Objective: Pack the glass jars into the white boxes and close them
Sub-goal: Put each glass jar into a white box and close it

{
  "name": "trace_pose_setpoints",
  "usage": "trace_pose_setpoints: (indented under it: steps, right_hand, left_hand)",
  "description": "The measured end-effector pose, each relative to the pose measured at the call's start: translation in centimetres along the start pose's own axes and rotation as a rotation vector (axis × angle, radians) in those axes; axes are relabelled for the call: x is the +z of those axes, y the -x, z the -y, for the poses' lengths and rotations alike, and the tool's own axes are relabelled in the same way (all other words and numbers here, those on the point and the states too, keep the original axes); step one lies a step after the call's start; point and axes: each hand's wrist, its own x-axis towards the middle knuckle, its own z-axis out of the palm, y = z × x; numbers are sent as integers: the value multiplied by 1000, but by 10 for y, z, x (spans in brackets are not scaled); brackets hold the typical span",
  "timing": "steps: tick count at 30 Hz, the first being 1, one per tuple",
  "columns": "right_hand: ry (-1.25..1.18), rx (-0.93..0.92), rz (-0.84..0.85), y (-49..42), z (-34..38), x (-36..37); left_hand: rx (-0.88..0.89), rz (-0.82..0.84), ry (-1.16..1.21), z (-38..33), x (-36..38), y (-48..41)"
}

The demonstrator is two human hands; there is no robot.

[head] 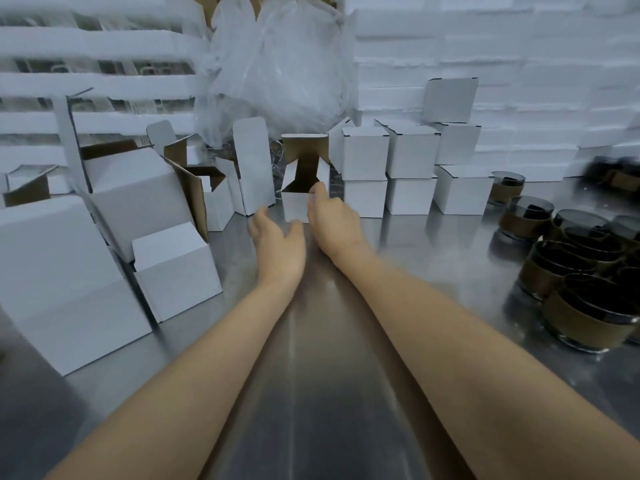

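Observation:
An open white box [296, 204] with a brown inside and raised flaps stands at the middle of the steel table [433, 271]. My right hand [332, 221] reaches to its right front corner, fingertips touching the top rim. My left hand [277, 237] hovers open just left of the box, palm turned toward it, holding nothing. Several glass jars [581, 327] with brown paper sleeves and dark inserts stand in a cluster at the right edge. Closed white boxes [410, 157] are stacked behind and to the right of the open one.
More open and half-folded white boxes [173, 268] crowd the left side, with a tall upright one [254, 168]. A crumpled clear plastic bag [277, 71] sits at the back. White foam trays [519, 46] wall off the rear.

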Motion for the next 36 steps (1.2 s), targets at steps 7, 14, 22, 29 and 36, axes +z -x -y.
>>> trace_pose_setpoints:
  steps: [7,14,22,29,36]
  right_hand:
    - [-196,-85,27,71,-8,-58]
    - [-374,-66,-53,113,-21,-88]
    - [-504,144,-236,97,-28,-82]
    - [-454,207,-416,93,-28,-86]
    - [-484,129,-376,90,-33,-82]
  left_hand:
    - [36,79,65,-11,-7,12]
    - [138,314,52,-17,-6,25]
    - [152,318,118,-7,0,13]
    - [224,428,72,-5,3,15]
    - [306,447,195,-9,2,18]
